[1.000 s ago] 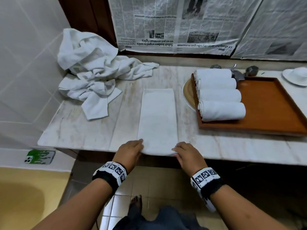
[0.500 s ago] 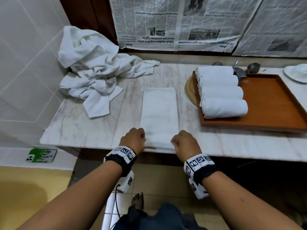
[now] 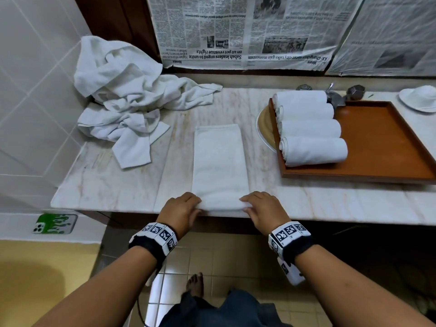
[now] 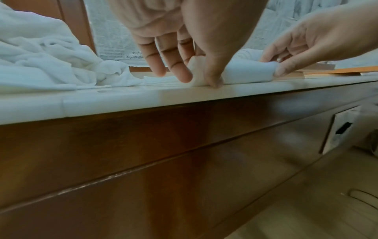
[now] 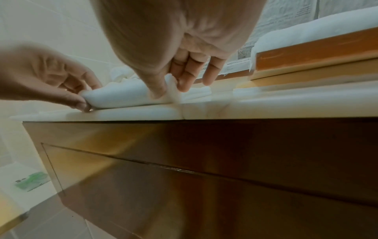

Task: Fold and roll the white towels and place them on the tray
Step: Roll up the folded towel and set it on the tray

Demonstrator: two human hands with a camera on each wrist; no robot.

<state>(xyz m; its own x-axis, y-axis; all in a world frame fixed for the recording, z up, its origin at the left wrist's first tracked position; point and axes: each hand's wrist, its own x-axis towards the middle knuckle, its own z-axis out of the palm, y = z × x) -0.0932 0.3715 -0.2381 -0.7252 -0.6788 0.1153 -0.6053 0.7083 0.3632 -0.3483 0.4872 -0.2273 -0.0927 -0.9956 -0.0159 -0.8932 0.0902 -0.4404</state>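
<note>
Both forearms reach forward side by side, bare, each wrist wrapped in a black band carrying black-and-white square markers. The left hand (image 3: 182, 208) lies palm down, knuckles up, its thumb tucked low and its fingers (image 4: 182, 71) bent downward, pinching a fold of cloth between thumb and fingers. The right hand (image 3: 264, 208) mirrors it a little apart, thumb pressed low and fingers (image 5: 185, 80) curled over the same fold, pinching it.
</note>
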